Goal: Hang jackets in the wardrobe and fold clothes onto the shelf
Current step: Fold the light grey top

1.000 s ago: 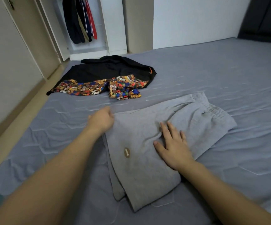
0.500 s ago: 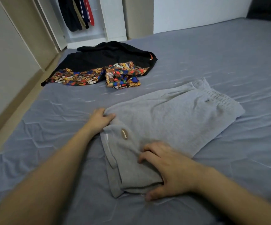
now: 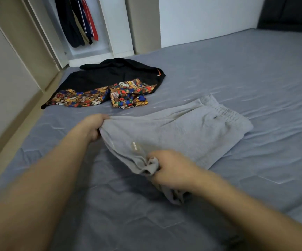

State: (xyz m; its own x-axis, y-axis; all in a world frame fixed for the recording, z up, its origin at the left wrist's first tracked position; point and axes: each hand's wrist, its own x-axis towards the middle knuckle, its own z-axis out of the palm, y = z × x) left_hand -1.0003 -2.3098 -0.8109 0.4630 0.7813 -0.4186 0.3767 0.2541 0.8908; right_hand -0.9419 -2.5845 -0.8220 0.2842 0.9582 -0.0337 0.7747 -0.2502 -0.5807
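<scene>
1. The grey shorts (image 3: 179,131) lie on the bed (image 3: 237,73), roughly in the middle of the view, with the elastic waistband toward the right and the leg end toward the person. A small tan patch sits on the fabric near the leg end.
2. The left hand (image 3: 96,126) grasps the far corner of the leg hem, fingers curled round the cloth, which is pulled up off the sheet there.
3. The right hand (image 3: 172,167) clutches the near corner of the same hem, the fabric bunched in its curled fingers and a fold hanging below the fist.
4. Between the two hands the hem is lifted and stretched; the waistband end rests flat on the bed.
5. Beyond the shorts, near the bed's far left corner, lies a black garment (image 3: 114,77) with a small orange mark, and touching its near edge a brightly patterned garment (image 3: 128,96).
6. Past the bed stands the open wardrobe (image 3: 110,24), with dark, striped and red clothes (image 3: 77,20) hanging inside.
</scene>
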